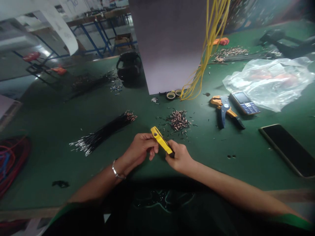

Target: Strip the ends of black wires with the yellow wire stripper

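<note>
My right hand (180,158) is wrapped round the handles of a yellow crimping tool (161,141), whose head points up and to the left. Close against that head, my left hand (145,146) has its thumb and forefinger pressed together; what they pinch is hidden. To the left lies a bundle of black wires (105,132), with silvery tips at the near end and bare copper at the far end. Just beyond the tool is a heap of short copper and black wire offcuts (179,120).
Wire strippers (225,109), a keypad phone (244,102), a smartphone (287,149) and a plastic bag (270,82) lie right. Yellow wires (204,68) hang beside a pale panel (172,46), with tape rolls (170,95) at its foot. Red cable coils (14,160) sit left.
</note>
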Motion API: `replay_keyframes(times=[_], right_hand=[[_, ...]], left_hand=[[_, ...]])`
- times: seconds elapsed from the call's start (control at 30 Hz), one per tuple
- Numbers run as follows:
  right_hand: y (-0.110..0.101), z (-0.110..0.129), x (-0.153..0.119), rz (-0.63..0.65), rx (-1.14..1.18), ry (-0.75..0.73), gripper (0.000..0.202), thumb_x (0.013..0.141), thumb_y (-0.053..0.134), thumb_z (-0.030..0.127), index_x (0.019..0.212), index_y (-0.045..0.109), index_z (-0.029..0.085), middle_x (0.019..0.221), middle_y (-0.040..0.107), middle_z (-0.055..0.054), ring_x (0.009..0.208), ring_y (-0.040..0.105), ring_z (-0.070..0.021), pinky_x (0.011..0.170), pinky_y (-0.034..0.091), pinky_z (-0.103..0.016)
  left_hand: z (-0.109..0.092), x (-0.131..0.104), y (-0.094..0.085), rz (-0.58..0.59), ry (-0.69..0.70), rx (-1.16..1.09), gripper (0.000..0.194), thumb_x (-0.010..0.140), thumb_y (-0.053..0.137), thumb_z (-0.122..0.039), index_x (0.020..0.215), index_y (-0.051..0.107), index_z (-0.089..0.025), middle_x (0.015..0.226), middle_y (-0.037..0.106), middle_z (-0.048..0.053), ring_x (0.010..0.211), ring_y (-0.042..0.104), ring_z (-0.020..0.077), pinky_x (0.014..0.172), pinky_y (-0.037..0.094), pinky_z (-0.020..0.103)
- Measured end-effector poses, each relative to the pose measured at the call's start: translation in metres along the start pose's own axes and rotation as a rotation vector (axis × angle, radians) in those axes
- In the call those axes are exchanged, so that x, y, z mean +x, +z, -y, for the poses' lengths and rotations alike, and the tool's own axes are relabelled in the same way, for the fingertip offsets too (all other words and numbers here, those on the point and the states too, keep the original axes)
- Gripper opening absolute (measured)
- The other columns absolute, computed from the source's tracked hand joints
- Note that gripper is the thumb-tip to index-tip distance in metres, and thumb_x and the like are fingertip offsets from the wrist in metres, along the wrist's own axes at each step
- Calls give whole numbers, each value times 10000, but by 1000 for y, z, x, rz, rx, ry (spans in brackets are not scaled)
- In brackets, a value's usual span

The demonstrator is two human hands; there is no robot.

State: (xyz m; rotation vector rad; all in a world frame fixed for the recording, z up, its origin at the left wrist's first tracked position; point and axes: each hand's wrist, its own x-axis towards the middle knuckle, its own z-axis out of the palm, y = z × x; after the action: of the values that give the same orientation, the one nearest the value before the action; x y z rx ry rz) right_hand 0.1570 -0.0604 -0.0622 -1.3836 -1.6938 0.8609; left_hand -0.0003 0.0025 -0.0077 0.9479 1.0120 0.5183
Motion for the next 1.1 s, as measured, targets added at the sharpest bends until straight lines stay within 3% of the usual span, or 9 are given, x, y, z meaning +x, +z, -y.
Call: replay_keyframes(times=[0.23,0.47,0.7,1.1], right_hand=[[-5,3,2,60,114,115,58,639,475,171,693,472,192,569,462,39,502,420,-104,505,343,-225],[-6,2,6,26,217,256,73,630,484,181,702,488,192,502,455,60,442,420,-100,456,335,-226],[-7,-1,8,12,582,432,157,624,531,212,769,472,197,434,484,89,334,438,-95,380,353,-224],[-9,-4,12,23,898,442,222,579,549,154,791,493,190,534,581,49,422,530,-135,461,418,-276]], left_hand=[[3,3,1,-19,-19,-55,136,666,638,-158,547,580,-127,467,562,-16,333,421,51,303,358,174],[0,2,1,-54,-43,-74,88,655,691,-170,630,630,-112,477,573,-10,343,434,70,300,360,196],[-5,-1,1,-43,-49,-101,125,659,714,-195,695,647,-96,519,617,14,367,486,77,347,403,210],[-5,-5,-5,63,-2,-160,154,759,660,-229,833,644,-94,602,644,28,419,511,73,408,442,213]])
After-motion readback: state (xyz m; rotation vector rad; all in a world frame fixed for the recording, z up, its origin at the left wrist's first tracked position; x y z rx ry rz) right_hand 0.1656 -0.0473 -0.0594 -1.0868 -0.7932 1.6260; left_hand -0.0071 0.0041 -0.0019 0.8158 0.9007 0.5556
